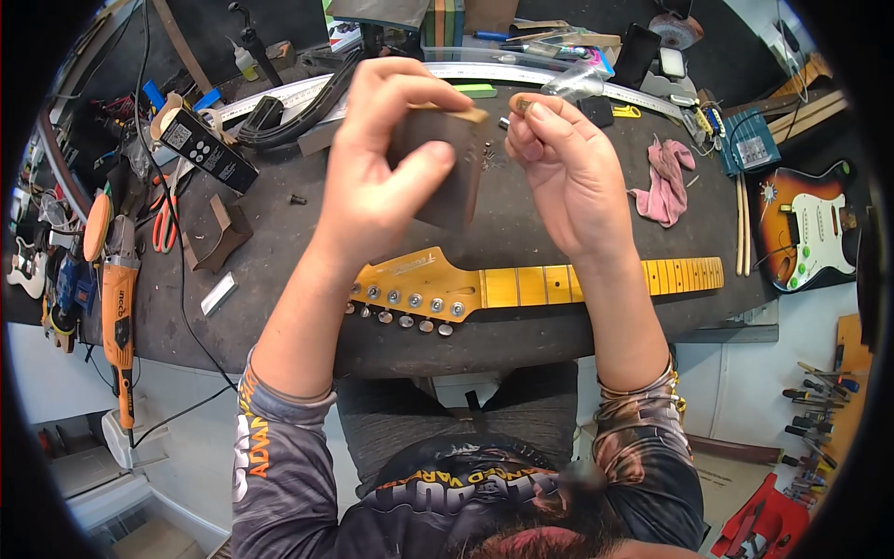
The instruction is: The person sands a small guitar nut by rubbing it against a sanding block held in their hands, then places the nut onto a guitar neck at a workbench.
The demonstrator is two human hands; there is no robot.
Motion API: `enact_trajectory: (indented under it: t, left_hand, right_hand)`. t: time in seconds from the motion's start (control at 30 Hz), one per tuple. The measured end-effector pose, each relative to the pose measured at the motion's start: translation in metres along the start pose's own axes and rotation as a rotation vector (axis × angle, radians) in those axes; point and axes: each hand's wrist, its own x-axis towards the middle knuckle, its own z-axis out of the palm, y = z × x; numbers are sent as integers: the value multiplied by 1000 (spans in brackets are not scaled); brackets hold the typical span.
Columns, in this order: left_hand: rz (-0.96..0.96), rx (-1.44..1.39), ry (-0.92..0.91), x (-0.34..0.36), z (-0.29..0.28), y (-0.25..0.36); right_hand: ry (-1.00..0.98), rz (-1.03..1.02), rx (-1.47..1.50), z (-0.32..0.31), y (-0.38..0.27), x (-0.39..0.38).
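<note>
My left hand (391, 158) grips a dark, flat rectangular piece (456, 186) with a tan top edge, perhaps sandpaper around a block. Beside it, my right hand (549, 158) pinches a small dull brassy piece (524, 103) between thumb and index finger, other fingers curled. Below both hands a yellow guitar neck (517, 285) lies across the bench, its headstock (414, 284) with silver tuners toward the left. Several small metal bits (489, 154) lie on the bench between my hands.
An orange power tool (119, 307) and cord sit left, near red-handled scissors (166, 214). A pink cloth (666, 186) and sunburst guitar body (810, 219) are right. A curved metal straightedge (643, 98) and clutter line the back of the dark bench (261, 331).
</note>
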Motion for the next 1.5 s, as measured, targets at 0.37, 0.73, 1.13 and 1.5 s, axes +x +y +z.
enact_trajectory:
  t: [0.37,0.73,1.13,1.5]
  left_hand:
    - [-207,-536,214,-2,3,10]
    - [-186,-409,119,-4,6,11]
    - [-144,-351,149,-6,8,6]
    - [-133,-335,245,-6,8,7]
  right_hand:
    - [-12,61,-50,12,4,-7]
    - [-39,49,-261,20,10,-13]
    - [-20,40,-287,19,9,-12]
    - [-43,100,-277,21,14,-14]
